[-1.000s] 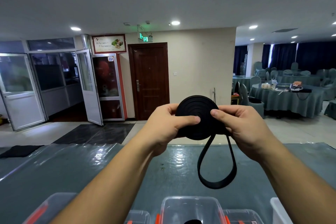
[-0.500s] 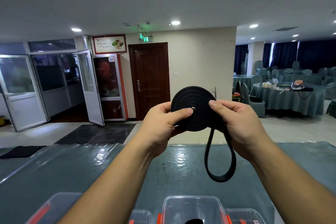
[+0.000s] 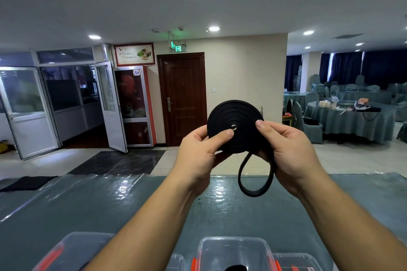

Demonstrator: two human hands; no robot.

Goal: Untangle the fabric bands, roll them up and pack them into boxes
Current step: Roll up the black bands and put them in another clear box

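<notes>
Both of your hands hold the black fabric band (image 3: 234,125), a flat coil raised above the table (image 3: 88,202); your left hand (image 3: 199,156) pinches it, thumb near its centre; your right hand (image 3: 290,149) grips its edge; a loose loop hangs below; clear boxes (image 3: 233,253) sit nearest you, one apparently holding something dark.

Hands (image 3: 198,156) and roll (image 3: 235,126) held high above table (image 3: 110,209), open tabletop beneath, clear boxes (image 3: 233,253) crowding the near edge, black cloth (image 3: 26,182) at far left, other table (image 3: 352,121) well apart.
</notes>
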